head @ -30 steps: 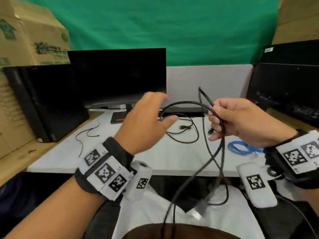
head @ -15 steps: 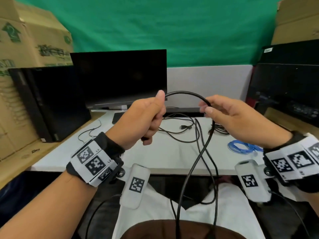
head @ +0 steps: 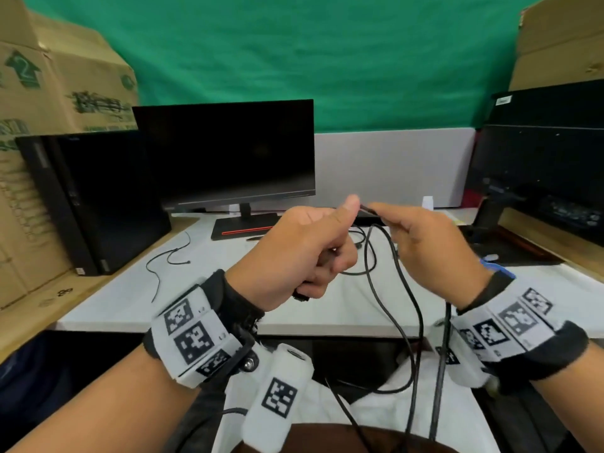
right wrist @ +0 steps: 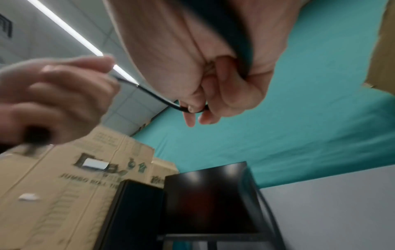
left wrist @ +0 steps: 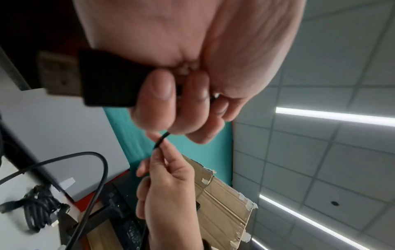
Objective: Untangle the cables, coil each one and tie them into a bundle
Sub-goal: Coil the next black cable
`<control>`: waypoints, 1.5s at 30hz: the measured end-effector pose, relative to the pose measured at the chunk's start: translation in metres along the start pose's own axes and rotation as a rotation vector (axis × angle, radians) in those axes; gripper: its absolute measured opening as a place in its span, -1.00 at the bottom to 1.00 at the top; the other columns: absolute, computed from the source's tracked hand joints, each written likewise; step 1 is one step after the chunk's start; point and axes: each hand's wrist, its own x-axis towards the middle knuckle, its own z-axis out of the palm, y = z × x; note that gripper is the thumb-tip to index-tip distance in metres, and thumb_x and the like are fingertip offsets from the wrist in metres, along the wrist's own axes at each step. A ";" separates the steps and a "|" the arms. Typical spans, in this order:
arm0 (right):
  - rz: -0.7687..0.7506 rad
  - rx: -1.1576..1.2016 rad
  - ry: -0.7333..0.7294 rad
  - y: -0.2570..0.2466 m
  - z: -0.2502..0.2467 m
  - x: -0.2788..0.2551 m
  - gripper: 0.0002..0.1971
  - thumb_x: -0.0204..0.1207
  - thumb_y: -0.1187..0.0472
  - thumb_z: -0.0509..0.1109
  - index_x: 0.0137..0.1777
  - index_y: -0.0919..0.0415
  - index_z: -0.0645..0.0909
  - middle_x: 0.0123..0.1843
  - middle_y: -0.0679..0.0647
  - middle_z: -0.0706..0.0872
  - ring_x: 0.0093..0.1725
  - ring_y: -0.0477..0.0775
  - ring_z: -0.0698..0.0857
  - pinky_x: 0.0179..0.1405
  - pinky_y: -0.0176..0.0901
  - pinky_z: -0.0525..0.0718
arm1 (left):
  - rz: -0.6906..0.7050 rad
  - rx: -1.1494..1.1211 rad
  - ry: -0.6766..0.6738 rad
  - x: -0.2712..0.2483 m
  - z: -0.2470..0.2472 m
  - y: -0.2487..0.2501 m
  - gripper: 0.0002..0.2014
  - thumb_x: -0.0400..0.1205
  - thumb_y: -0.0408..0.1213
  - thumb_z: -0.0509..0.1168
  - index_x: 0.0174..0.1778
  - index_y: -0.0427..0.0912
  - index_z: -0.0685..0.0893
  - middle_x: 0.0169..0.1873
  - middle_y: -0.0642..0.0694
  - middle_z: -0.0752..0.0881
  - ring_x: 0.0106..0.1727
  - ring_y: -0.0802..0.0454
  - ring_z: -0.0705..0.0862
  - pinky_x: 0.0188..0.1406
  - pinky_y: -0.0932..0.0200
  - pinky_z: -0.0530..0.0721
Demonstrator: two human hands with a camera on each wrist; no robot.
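At the white desk's (head: 124, 299) left side a thin black wire (head: 170, 256) lies loose. My left hand (head: 304, 253) is fisted around the thick black cable's (head: 405, 308) flat plug end (left wrist: 107, 79). A moment ago my hands stood apart with an arch of cable between them; now they nearly touch, only a short span showing. My right hand (head: 434, 246) pinches that cable in its fingertips, the rest hanging to my lap. I judge one coil turn is forming. A blue cable coil (head: 496, 268) waits near the desk's right edge.
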 end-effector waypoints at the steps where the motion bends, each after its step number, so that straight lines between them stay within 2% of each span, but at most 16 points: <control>1: -0.009 -0.052 -0.047 -0.003 0.006 -0.002 -0.40 0.65 0.42 0.17 0.53 -0.25 0.49 -0.03 0.03 0.75 -0.03 0.19 0.69 -0.03 0.06 0.67 | 0.039 0.003 0.033 0.000 0.002 0.001 -0.44 0.75 0.15 0.14 -0.52 -0.09 0.48 -0.61 -0.08 0.42 -0.64 0.04 0.12 -0.58 0.27 0.12; 4: -0.025 -0.126 -0.135 -0.013 0.024 -0.010 -0.31 0.59 0.44 0.16 0.50 -0.36 0.24 0.00 0.09 0.74 -0.10 0.31 0.69 -0.18 0.13 0.68 | 0.136 -0.005 0.144 0.003 0.001 0.000 -0.35 0.67 0.23 0.10 -0.33 -0.28 0.76 -0.63 -0.11 0.37 -0.65 -0.03 0.21 -0.60 0.17 0.16; 7: -0.019 -0.174 -0.235 -0.015 0.035 -0.014 -0.22 0.55 0.45 0.15 0.59 -0.33 0.06 0.06 0.05 0.73 -0.12 0.27 0.70 -0.28 0.04 0.64 | 0.218 -0.029 0.230 0.009 -0.004 -0.006 -0.36 0.67 0.19 0.06 -0.06 -0.31 0.83 -0.30 -0.14 0.73 -0.31 -0.04 0.59 -0.49 0.04 0.55; 9: 0.002 -0.199 -0.340 -0.012 0.041 -0.019 -0.11 0.50 0.48 0.12 0.69 -0.28 -0.06 0.09 0.08 0.74 -0.10 0.25 0.72 -0.29 0.02 0.63 | 0.259 -0.011 0.275 0.013 -0.009 -0.012 -0.42 0.70 0.14 0.03 0.04 -0.23 0.82 0.10 -0.18 0.81 0.04 0.00 0.66 -0.17 -0.02 0.75; 13: 0.006 -0.232 -0.611 -0.021 0.052 -0.037 -0.08 0.47 0.50 0.12 0.74 -0.13 -0.13 0.13 0.14 0.73 -0.03 0.26 0.71 -0.11 0.11 0.71 | 0.349 0.148 0.337 0.022 -0.023 -0.022 -0.56 0.79 0.00 0.03 0.06 -0.13 0.78 0.29 -0.24 0.72 0.40 0.10 0.64 0.38 -0.14 0.65; 17: -0.065 -0.224 -0.844 -0.046 0.053 -0.049 -0.23 0.55 0.44 0.15 0.73 0.08 -0.02 0.10 0.24 0.68 -0.15 0.23 0.60 -0.20 0.04 0.62 | 0.372 0.267 0.329 0.027 -0.050 -0.028 -0.62 0.84 -0.17 0.05 -0.22 -0.16 0.63 0.34 0.05 0.68 0.46 0.21 0.58 0.48 -0.04 0.56; 20: -0.151 -0.186 -0.966 -0.067 0.037 -0.051 -0.54 0.61 0.43 0.15 0.49 0.20 0.31 -0.02 0.22 0.62 -0.26 0.14 0.52 -0.39 -0.06 0.45 | 0.356 0.466 0.346 0.027 -0.068 -0.042 -0.57 0.81 -0.08 0.03 -0.18 -0.25 0.65 0.28 0.12 0.69 0.42 0.27 0.59 0.44 0.09 0.57; 23: -0.224 -0.070 -1.033 -0.084 0.006 -0.050 -0.82 0.69 0.35 0.17 0.23 0.15 0.42 -0.08 -0.01 0.62 -0.18 -0.08 0.58 -0.36 -0.14 0.46 | 0.328 0.686 0.380 0.028 -0.080 -0.059 -0.53 0.74 0.08 0.00 -0.13 -0.17 0.68 0.34 0.13 0.65 0.39 0.28 0.57 0.34 0.32 0.50; 27: -0.338 -0.002 -0.903 -0.095 -0.045 -0.045 -0.90 0.76 0.02 0.15 0.01 -0.05 0.42 -0.30 -0.22 0.49 -0.27 -0.27 0.52 -0.38 -0.31 0.41 | 0.247 0.835 0.358 0.028 -0.089 -0.074 -0.60 0.71 0.16 -0.03 -0.12 0.04 0.61 0.19 0.01 0.75 0.18 0.17 0.67 0.11 0.52 0.50; 30: -0.429 0.141 -0.522 -0.090 -0.063 -0.032 -0.85 0.74 -0.03 0.17 0.00 -0.07 0.54 -0.33 -0.26 0.57 -0.33 -0.19 0.55 -0.36 -0.42 0.46 | 0.201 0.806 0.336 0.027 -0.089 -0.079 -0.52 0.73 0.21 -0.03 -0.29 0.05 0.62 -0.31 0.05 0.79 -0.24 0.11 0.75 -0.16 0.14 0.66; 32: -0.428 0.276 -0.212 -0.077 -0.061 -0.021 -0.86 0.72 0.03 0.26 0.03 -0.04 0.65 -0.30 -0.25 0.62 -0.34 -0.14 0.58 -0.31 -0.39 0.50 | 0.174 0.622 0.277 0.026 -0.078 -0.078 -0.39 0.74 0.29 -0.03 -0.38 -0.02 0.65 -0.63 -0.03 0.63 -0.64 0.06 0.58 -0.52 0.18 0.56; 35: -0.256 0.395 0.050 -0.050 -0.047 -0.006 -0.77 0.71 0.10 0.26 0.04 0.18 0.72 -0.29 -0.14 0.67 -0.32 -0.10 0.61 -0.27 -0.32 0.56 | 0.100 0.350 0.142 0.025 -0.054 -0.070 -0.19 0.70 0.38 -0.17 -0.44 -0.13 0.73 -0.79 -0.12 0.43 -0.82 0.03 0.35 -0.65 0.17 0.55; 37: -0.108 0.425 0.064 -0.033 -0.037 -0.002 -0.77 0.71 0.13 0.25 0.05 0.15 0.74 -0.39 -0.14 0.61 -0.44 -0.16 0.54 -0.38 -0.41 0.49 | 0.007 0.115 0.019 0.026 -0.039 -0.063 -0.05 0.55 0.52 -0.22 -0.41 -0.26 0.75 -0.80 -0.13 0.36 -0.84 0.04 0.28 -0.75 0.34 0.41; 39: 0.034 0.429 0.006 -0.021 -0.027 -0.001 -0.79 0.73 0.15 0.25 0.05 0.01 0.74 -0.41 -0.03 0.68 -0.60 -0.12 0.51 -0.53 -0.26 0.57 | -0.038 -0.083 -0.106 0.026 -0.032 -0.054 0.06 0.45 0.59 -0.25 -0.29 -0.36 0.78 -0.79 -0.08 0.33 -0.84 0.07 0.24 -0.76 0.40 0.29; 42: 0.161 0.489 -0.128 -0.014 -0.018 -0.003 -0.77 0.74 0.17 0.24 0.11 -0.03 0.75 -0.25 -0.03 0.83 -0.69 0.02 0.54 -0.65 -0.02 0.66 | -0.029 -0.280 -0.292 0.022 -0.029 -0.038 0.17 0.32 0.66 -0.17 -0.03 -0.46 0.79 -0.76 -0.03 0.31 -0.83 0.09 0.25 -0.73 0.38 0.26; 45: 0.245 0.492 -0.153 -0.005 -0.013 0.000 -0.77 0.75 0.16 0.24 0.15 -0.03 0.75 -0.22 -0.06 0.86 -0.68 0.06 0.57 -0.71 -0.16 0.60 | 0.000 -0.320 -0.390 0.014 -0.026 -0.027 0.17 0.27 0.67 0.03 0.10 -0.50 0.74 -0.70 -0.07 0.20 -0.80 0.09 0.17 -0.69 0.25 0.13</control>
